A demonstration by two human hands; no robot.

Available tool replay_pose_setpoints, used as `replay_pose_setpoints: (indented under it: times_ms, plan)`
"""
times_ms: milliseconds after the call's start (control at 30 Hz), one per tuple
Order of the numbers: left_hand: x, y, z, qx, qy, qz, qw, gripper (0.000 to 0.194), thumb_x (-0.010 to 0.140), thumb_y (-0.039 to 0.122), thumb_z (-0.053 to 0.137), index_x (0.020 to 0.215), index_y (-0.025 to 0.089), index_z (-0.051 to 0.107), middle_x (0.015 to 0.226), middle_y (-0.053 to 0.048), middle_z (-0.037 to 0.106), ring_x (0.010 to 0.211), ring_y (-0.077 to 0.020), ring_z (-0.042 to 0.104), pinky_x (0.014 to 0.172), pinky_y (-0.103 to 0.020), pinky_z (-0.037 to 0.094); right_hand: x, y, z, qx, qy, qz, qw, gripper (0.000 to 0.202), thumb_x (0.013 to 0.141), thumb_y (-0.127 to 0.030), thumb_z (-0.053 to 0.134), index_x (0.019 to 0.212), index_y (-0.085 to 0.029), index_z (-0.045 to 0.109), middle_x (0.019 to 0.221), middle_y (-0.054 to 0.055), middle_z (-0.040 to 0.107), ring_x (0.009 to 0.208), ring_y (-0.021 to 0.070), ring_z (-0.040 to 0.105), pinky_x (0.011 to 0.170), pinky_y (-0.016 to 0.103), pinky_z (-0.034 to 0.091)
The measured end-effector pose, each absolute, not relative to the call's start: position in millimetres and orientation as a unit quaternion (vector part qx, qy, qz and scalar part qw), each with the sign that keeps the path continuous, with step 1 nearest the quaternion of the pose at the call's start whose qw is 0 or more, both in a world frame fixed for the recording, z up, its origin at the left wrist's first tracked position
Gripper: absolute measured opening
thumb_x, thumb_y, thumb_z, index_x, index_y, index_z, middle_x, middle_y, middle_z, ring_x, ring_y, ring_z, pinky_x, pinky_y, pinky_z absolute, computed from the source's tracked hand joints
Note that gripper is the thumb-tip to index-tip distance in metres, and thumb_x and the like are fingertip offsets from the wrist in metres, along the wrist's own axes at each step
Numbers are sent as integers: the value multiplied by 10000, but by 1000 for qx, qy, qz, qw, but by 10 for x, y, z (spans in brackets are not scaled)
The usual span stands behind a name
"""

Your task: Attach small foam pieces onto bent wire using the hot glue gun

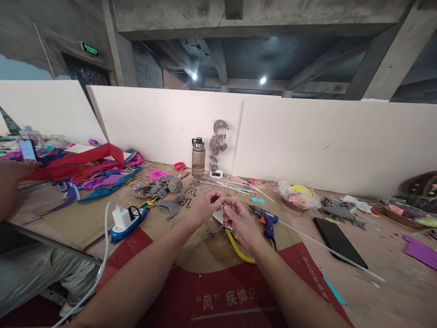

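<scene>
My left hand (pixel 206 207) and my right hand (pixel 239 222) meet above the cardboard, fingertips pinched close together. What they pinch is too small to make out. Under my right hand lies a tool with a curved yellow handle (pixel 241 252), its head partly hidden. A blue glue gun (pixel 269 222) rests just right of that hand, and a long clear glue stick (pixel 327 248) stretches away to its right. Left of my left hand are a grey felt crescent (pixel 170 208) and a pile of grey felt pieces (pixel 150 187).
Behind stand a water bottle (pixel 198 160), a small digital clock (pixel 216 174) and a grey crescent ornament (pixel 220 130) against white boards. A blue power strip (pixel 128 224) with a cable sits left; a black phone (pixel 337 241) lies right. A co-worker's arm (pixel 12 182) is at far left.
</scene>
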State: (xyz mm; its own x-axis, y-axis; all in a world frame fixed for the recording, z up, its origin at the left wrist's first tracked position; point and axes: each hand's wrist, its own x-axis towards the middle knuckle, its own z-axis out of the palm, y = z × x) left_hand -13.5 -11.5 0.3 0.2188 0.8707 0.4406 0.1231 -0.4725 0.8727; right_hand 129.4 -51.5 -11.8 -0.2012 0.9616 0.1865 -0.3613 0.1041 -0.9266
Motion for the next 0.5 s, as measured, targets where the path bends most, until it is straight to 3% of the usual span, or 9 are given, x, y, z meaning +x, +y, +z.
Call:
replay_pose_setpoints:
  times_ms: [233,500]
  plan:
    - [-139,-87,1,599,272,521,544,223,715,353,745,761,142,687,647,-7,610,557,-92,499,568,-228,391,1366,-505,-23,-332,-559,457,607,227,802,-392,642,936,-213,607,719,-24,574,623,127,518,596,271,455]
    - [-100,-154,11,577,248,490,605,278,669,352,799,766,117,686,649,-21,638,571,-92,530,585,-226,404,1381,-614,100,-392,-637,344,568,130,848,-316,563,861,-201,622,699,-5,631,568,133,555,582,269,455]
